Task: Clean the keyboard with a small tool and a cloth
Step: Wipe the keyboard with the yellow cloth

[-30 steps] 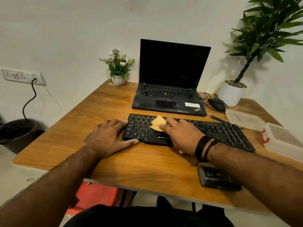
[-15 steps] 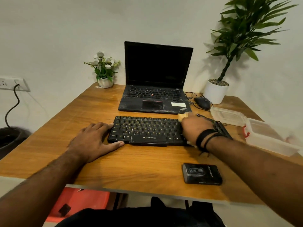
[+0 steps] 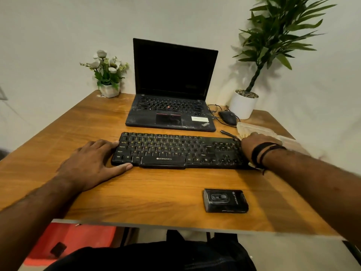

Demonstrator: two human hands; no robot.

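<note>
A: Left hand [image 3: 91,163]?
B: Flat, fingers spread, braced against the keyboard [image 3: 175,151] left end, mid-table [image 3: 166,192].
A: Right hand [image 3: 254,145]?
B: At keyboard's right end; grip unclear, blurred. Cloth hidden.

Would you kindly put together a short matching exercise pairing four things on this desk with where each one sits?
Things:
1. laptop
2. flower pot
3. mouse
4. left hand

Places:
A. at the keyboard's left end
B. far left corner of the table
C. directly behind the keyboard
D. right of the laptop, beside the white plant pot

Pairs: 1-C, 2-B, 3-D, 4-A
</note>
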